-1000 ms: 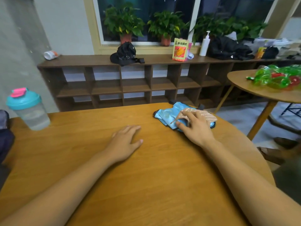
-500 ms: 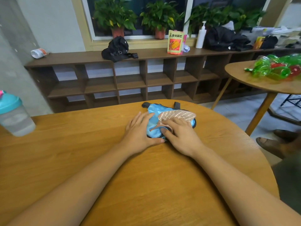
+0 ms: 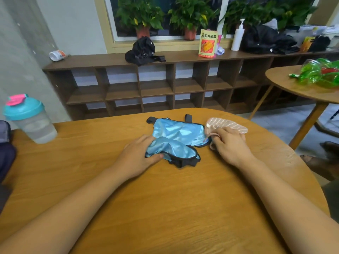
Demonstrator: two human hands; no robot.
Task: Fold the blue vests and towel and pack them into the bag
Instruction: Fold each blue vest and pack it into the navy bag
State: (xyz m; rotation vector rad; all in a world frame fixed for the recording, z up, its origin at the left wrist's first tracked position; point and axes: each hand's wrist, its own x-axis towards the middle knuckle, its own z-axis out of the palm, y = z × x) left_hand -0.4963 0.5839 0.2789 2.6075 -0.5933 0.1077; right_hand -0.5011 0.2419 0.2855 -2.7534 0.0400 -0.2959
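Head view, looking down at a round wooden table [image 3: 165, 208]. At centre frame, toward its far edge, the blue vests [image 3: 176, 132] lie crumpled, black-trimmed, straps pointing away. Left hand [image 3: 136, 158] pinches the nearer fold of vest between thumb and fingers. Right hand [image 3: 231, 145], just right of it, has fingers curled onto the pale striped towel [image 3: 227, 124], which touches the vests' right edge. Shaker bottle [image 3: 29, 120] stands on the table at frame left. Behind, a dark cubby shelf [image 3: 156, 88] runs along the wall under a window lined with potted plants [image 3: 190, 15]. On its top sit a black bundle [image 3: 142, 52], a snack packet [image 3: 208, 44] and a pump bottle [image 3: 237, 36]. Second table [image 3: 293, 85], right edge, carries green bottles [image 3: 321, 72].
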